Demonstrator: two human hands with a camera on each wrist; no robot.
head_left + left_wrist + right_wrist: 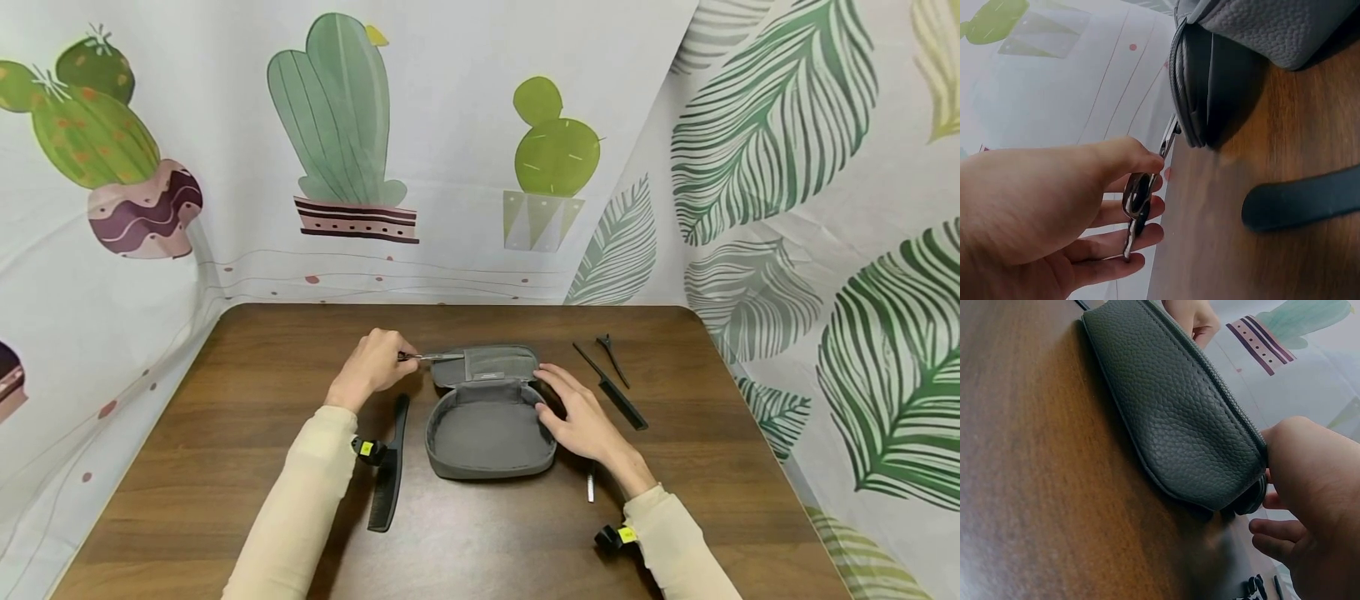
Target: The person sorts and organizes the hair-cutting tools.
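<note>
My left hand (pixel 372 367) pinches a pair of metal scissors (pixel 1127 201) by the finger rings, which have dark inserts. Their blades (pixel 444 357) point right and reach into the lid pocket (pixel 501 364) of a grey zip case (pixel 491 473). The case lies unzipped, its lid folded back and its grey inner floor bare. On its right side my right hand (pixel 581 417) holds it, with the thumb over the base's rim and fingers at the lid's edge. Pebbled leather covers the outer wall, seen in the right wrist view.
A wide black comb (pixel 386 487) lies left of the case, below my left wrist. To the right are a tail comb (pixel 624 406) and a black hair clip (pixel 615 364). A thin silver-ended item (pixel 590 487) shows partly under my right wrist. Printed curtains stand behind the wooden table (pixel 225 433).
</note>
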